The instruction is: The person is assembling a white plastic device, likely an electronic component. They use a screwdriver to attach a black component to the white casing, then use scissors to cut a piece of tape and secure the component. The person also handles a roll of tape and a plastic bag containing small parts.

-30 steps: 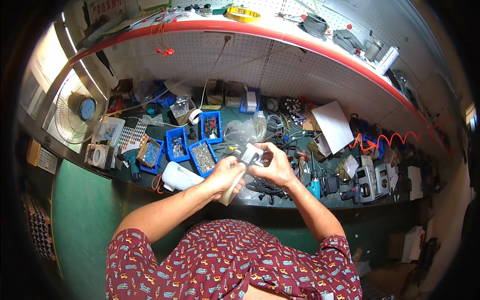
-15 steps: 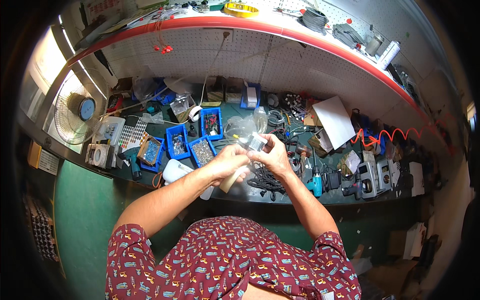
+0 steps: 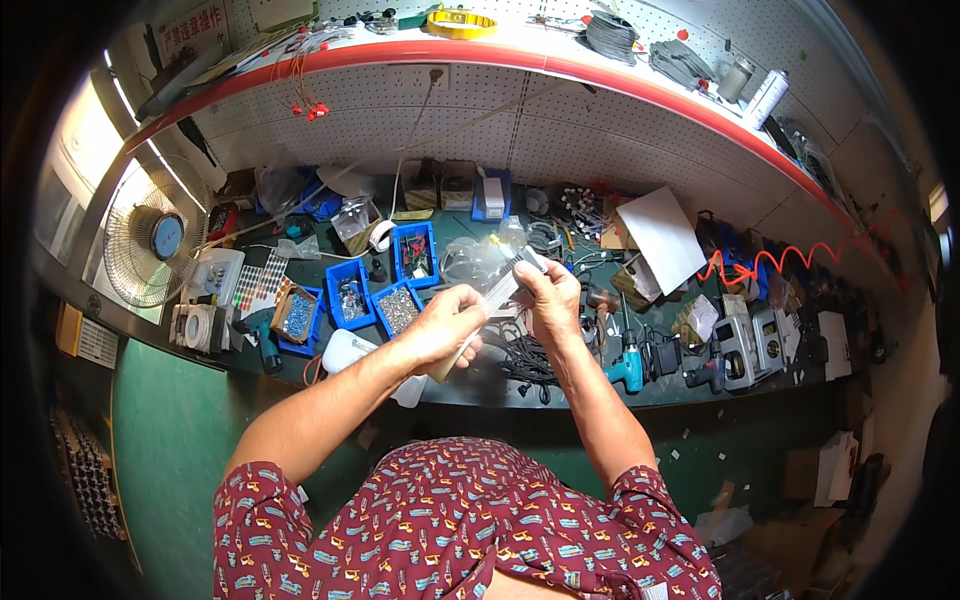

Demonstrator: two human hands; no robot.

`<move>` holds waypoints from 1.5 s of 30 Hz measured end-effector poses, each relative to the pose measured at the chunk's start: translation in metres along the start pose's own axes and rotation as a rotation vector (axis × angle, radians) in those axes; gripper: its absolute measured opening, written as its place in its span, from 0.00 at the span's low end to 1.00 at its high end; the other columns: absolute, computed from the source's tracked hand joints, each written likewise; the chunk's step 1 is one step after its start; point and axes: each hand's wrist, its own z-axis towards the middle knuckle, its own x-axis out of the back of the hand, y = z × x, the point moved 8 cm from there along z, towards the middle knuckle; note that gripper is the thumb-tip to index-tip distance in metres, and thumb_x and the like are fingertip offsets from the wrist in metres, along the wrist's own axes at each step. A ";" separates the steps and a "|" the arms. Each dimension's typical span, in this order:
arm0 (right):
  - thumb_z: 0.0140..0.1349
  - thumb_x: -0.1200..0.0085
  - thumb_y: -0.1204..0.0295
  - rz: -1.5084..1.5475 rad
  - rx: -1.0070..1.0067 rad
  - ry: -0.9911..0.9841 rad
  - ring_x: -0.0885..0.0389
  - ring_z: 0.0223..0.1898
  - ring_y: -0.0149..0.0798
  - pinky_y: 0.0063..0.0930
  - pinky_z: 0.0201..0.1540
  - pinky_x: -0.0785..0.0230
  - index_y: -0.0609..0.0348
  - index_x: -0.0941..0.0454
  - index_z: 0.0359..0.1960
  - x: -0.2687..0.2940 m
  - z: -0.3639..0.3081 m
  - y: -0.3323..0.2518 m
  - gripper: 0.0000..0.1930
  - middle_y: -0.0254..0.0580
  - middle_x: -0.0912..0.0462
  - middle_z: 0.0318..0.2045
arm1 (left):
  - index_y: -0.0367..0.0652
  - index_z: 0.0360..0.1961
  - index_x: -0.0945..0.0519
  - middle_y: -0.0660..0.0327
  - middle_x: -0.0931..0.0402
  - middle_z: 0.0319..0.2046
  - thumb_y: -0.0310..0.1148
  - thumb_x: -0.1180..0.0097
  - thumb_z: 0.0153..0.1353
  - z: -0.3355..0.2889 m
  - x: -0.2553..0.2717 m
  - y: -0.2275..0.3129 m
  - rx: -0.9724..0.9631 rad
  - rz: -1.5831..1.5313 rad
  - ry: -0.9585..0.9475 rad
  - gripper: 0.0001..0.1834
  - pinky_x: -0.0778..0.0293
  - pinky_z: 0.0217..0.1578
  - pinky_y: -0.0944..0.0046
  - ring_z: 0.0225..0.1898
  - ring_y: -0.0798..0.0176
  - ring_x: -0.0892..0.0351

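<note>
My left hand (image 3: 447, 328) is closed around a tan, curved band (image 3: 440, 372) that looks like the edge of a tape roll; my fingers hide most of it. From that hand a clear, shiny strip (image 3: 500, 293) stretches taut up to the right. My right hand (image 3: 552, 300) pinches a small grey-and-white part (image 3: 530, 264) at the strip's upper end, thumb on top. A yellow tip (image 3: 495, 240) shows just beyond this part. Behind it lie coils of clear tubing (image 3: 470, 262) on the bench.
Blue bins (image 3: 398, 308) of small parts stand left of my hands, beside a white bottle (image 3: 345, 348). Black cables (image 3: 530, 362) lie close by on the right, then a teal power driver (image 3: 627, 368). A fan (image 3: 155, 238) stands far left; a red-edged shelf (image 3: 480, 52) spans above.
My hands have moved apart, and the clear strip now shows stretched between them. The grey-and-white part in my right hand has tilted and risen slightly.
</note>
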 end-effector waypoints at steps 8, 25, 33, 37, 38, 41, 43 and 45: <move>0.62 0.32 0.60 0.136 -0.165 -0.075 0.15 0.39 0.34 0.34 0.45 0.18 0.64 0.19 0.49 -0.011 -0.011 0.009 0.22 0.39 0.14 0.40 | 0.45 0.44 0.28 0.66 0.28 0.23 0.41 0.49 0.73 0.002 0.002 0.000 -0.048 0.027 -0.006 0.11 0.28 0.21 0.71 0.20 0.73 0.29; 0.67 0.37 0.59 0.270 -0.296 -0.013 0.16 0.32 0.31 0.23 0.28 0.21 0.58 0.20 0.46 -0.009 -0.020 0.013 0.16 0.35 0.14 0.36 | 0.56 0.62 0.36 0.69 0.31 0.25 0.43 0.53 0.77 0.008 -0.012 0.001 -0.152 -0.043 -0.117 0.17 0.35 0.20 0.74 0.21 0.75 0.35; 0.67 0.39 0.52 0.248 -0.340 -0.102 0.16 0.34 0.33 0.21 0.28 0.26 0.61 0.24 0.53 -0.010 -0.025 0.019 0.25 0.40 0.16 0.38 | 0.56 0.61 0.36 0.69 0.31 0.24 0.43 0.52 0.76 0.009 -0.014 0.003 -0.180 -0.059 -0.166 0.17 0.36 0.19 0.74 0.20 0.75 0.35; 0.68 0.42 0.50 0.200 -0.363 -0.098 0.20 0.27 0.29 0.18 0.23 0.31 0.57 0.21 0.50 -0.014 -0.031 0.018 0.22 0.36 0.15 0.35 | 0.54 0.57 0.35 0.67 0.30 0.24 0.43 0.51 0.76 0.013 -0.010 0.003 -0.241 -0.040 -0.144 0.14 0.35 0.19 0.73 0.19 0.75 0.33; 0.69 0.43 0.50 0.188 -0.371 -0.098 0.22 0.25 0.28 0.17 0.22 0.33 0.55 0.20 0.48 -0.015 -0.032 0.019 0.21 0.34 0.15 0.34 | 0.54 0.55 0.35 0.67 0.29 0.24 0.43 0.51 0.75 0.015 -0.009 0.003 -0.255 -0.040 -0.137 0.14 0.35 0.19 0.73 0.19 0.75 0.33; 0.69 0.43 0.49 0.227 -0.370 -0.096 0.24 0.22 0.26 0.16 0.19 0.36 0.56 0.19 0.47 -0.009 -0.031 0.021 0.22 0.34 0.15 0.32 | 0.53 0.53 0.34 0.67 0.28 0.24 0.42 0.49 0.74 0.021 -0.009 0.005 -0.268 -0.039 -0.109 0.13 0.33 0.18 0.73 0.19 0.74 0.31; 0.68 0.43 0.49 0.219 -0.365 -0.074 0.26 0.20 0.25 0.15 0.18 0.38 0.56 0.19 0.47 -0.007 -0.030 0.022 0.22 0.34 0.15 0.32 | 0.52 0.54 0.35 0.66 0.26 0.25 0.41 0.47 0.74 0.025 -0.009 0.002 -0.307 -0.056 -0.113 0.15 0.32 0.19 0.72 0.20 0.74 0.29; 0.68 0.43 0.49 0.193 -0.359 -0.096 0.27 0.20 0.24 0.15 0.18 0.38 0.56 0.20 0.46 -0.009 -0.030 0.020 0.22 0.34 0.16 0.31 | 0.51 0.55 0.36 0.65 0.25 0.26 0.40 0.45 0.73 0.029 -0.006 -0.003 -0.316 -0.068 -0.104 0.17 0.30 0.19 0.72 0.20 0.73 0.28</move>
